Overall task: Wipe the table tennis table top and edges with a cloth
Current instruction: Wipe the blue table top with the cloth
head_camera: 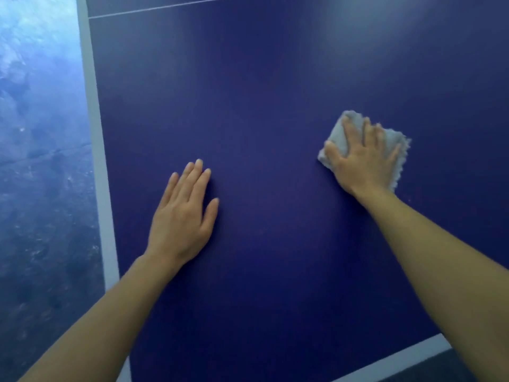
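The dark blue table tennis table top (275, 106) fills most of the view, with a white border line along its left side (96, 133) and along its near edge at the lower right. A small folded grey cloth (340, 137) lies flat on the table at the right. My right hand (363, 158) presses down on the cloth with spread, straight fingers and covers most of it. My left hand (184, 213) rests flat on the bare table surface, fingers straight and together, well to the left of the cloth.
A mottled blue-grey floor (41, 161) shows beyond the table's left edge. A thin white line (165, 7) crosses the table top at the far end. A strip of dark floor shows past the near edge at the lower right.
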